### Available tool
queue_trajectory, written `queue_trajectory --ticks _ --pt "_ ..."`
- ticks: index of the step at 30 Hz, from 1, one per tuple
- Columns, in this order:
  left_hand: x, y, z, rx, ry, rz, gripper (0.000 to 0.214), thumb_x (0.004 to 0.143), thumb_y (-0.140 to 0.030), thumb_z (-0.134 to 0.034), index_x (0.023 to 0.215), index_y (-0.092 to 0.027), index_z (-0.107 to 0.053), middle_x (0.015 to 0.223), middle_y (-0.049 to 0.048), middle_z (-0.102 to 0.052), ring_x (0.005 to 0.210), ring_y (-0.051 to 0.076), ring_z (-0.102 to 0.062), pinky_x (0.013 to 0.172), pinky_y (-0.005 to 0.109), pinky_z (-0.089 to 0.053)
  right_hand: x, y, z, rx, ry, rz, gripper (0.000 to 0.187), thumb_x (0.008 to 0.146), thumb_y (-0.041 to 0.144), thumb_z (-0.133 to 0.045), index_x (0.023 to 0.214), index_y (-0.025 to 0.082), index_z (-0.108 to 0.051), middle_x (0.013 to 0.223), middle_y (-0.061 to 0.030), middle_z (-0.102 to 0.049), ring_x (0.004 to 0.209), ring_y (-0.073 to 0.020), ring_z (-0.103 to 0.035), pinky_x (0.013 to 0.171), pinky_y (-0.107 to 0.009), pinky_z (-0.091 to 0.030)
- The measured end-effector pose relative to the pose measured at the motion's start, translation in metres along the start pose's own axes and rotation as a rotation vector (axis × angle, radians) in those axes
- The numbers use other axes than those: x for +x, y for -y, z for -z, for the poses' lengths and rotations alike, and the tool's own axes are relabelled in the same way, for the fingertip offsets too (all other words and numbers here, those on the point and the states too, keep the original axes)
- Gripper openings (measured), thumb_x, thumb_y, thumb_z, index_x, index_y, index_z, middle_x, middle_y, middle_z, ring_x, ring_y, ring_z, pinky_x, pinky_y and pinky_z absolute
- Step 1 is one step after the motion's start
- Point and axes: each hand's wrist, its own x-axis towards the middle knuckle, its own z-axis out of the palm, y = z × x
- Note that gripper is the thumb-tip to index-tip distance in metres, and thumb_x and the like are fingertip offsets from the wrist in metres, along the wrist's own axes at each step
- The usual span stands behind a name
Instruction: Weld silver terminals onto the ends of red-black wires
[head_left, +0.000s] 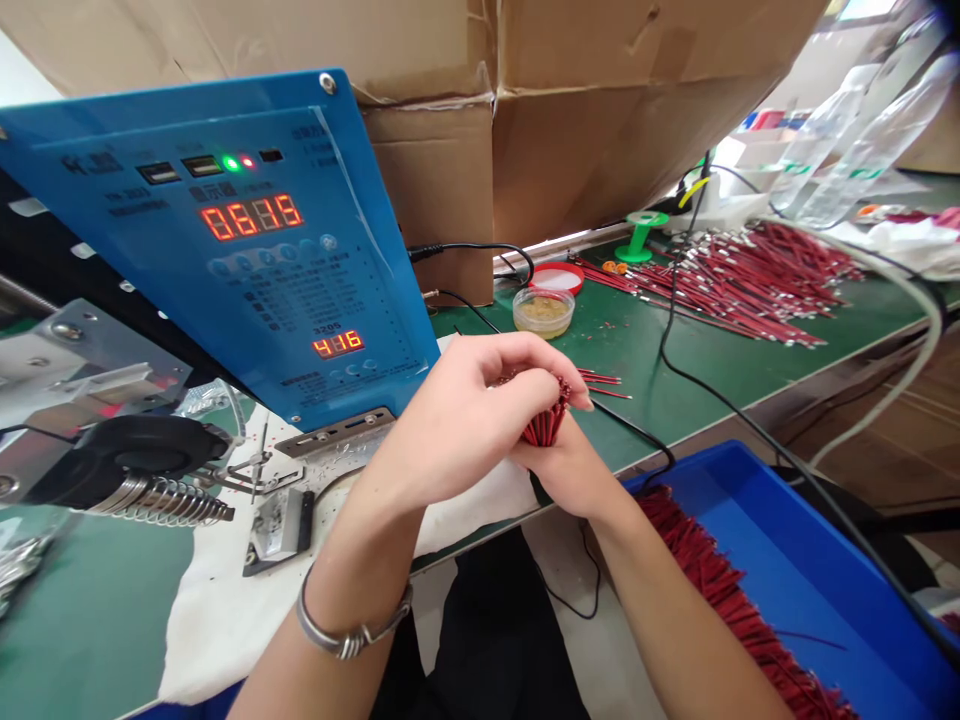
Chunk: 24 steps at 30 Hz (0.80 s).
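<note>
The left hand (480, 405) curls its fingers around a tight bundle of thin dark-red wires (544, 425) by the flat green desk (649, 375), probably keeping loose strands together; the right hand (568, 470) sits beneath, fingers hidden, their grip unclear from here.

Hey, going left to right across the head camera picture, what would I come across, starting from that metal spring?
Metal spring, small metal block, held bundle of red wires, green spool, clear plastic bottles.
</note>
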Motion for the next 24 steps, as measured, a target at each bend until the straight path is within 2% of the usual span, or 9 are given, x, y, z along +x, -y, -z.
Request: queue_trajectory --ticks 8,16,24 --pt "0.0034 -0.0015 0.0077 0.001 0.088 0.035 0.019 0.086 -0.016 -0.059 0.079 -0.018 -0.076 0.083 -0.0007 -0.076 0.077 0.012 -0.066 0.069 0.023 -0.050 -0.0013 -0.0033 0.0002 -0.027 -0.006 -0.018 0.022 0.076 0.009 -0.060 0.089 0.022 -0.073 0.101 0.0011 -0.074 0.103 -0.0216 -0.067 0.096 -0.038 -0.051" --pt "0.0090 0.0041 0.0010 -0.095 0.098 0.008 0.018 0.083 -0.016 -0.056 0.070 -0.018 -0.069 0.079 0.0025 -0.072 0.077 0.017 -0.065 0.069 0.029 -0.050 -0.0019 0.0001 0.0003 -0.041 -0.004 -0.026 0.023 0.076 0.010 -0.060 0.090 0.023 -0.074 0.098 0.0020 -0.076 0.102 -0.0223 -0.068 0.096 -0.038 -0.050" --pt "0.0086 0.0049 -0.0020 -0.147 0.090 0.027 0.017 0.082 -0.015 -0.056 0.071 -0.018 -0.067 0.075 0.0038 -0.070 0.074 0.019 -0.065 0.068 0.032 -0.051 -0.0023 0.0011 0.0004 -0.043 -0.004 -0.032 0.017 0.077 0.010 -0.060 0.084 0.022 -0.070 0.094 0.0025 -0.075 0.098 -0.0216 -0.068 0.093 -0.037 -0.051"
